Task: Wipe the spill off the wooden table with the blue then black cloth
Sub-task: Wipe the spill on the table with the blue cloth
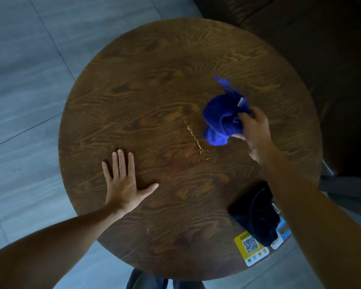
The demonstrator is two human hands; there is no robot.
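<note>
Right forearm: covers part of the black cloth and the tabletop rim beyond it. Black cloth: overlies a blue sticker, print unreadable; yellow QR sticker text too small to read. Blue cloth: motion-blurred, hiding the right hand fingertips.

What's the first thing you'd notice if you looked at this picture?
The bright blue cloth bunched in the right hand, right of the table's middle. Next, the left hand pressed flat on the round wooden table, and the thin shiny spill between them.
</note>
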